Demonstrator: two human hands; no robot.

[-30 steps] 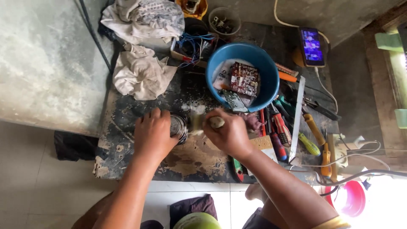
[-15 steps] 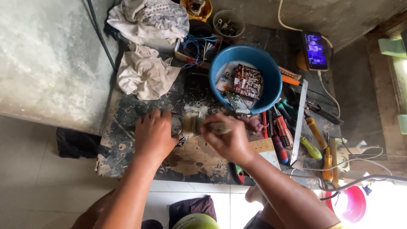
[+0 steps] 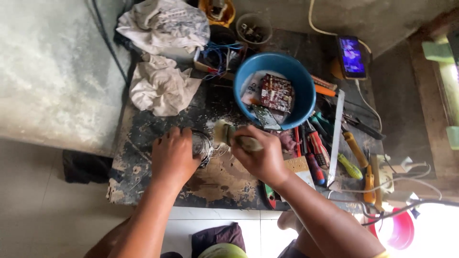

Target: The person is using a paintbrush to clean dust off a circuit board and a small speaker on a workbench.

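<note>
One round metal part [image 3: 203,145] sits near the front edge of the scarred workbench [image 3: 143,138], and my left hand [image 3: 173,155] is clamped down over it, fingers curled, wrist straight. My right hand [image 3: 260,155] is fisted around one stubby brush [image 3: 224,134], bristles touching the part. Behind: one blue plastic bowl [image 3: 301,102], two crumpled rags [image 3: 160,88], one phone [image 3: 352,56].

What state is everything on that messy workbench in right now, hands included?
Left hand: pressed over a small round metal part, holding it down.
Right hand: gripping a brush, bristles against the part.
Blue bowl: upright, with a red circuit board lying inside.
Phone: screen lit, cable plugged in.
Rags: crumpled in heaps.
Screwdrivers: lying loose beside the bowl.
</note>
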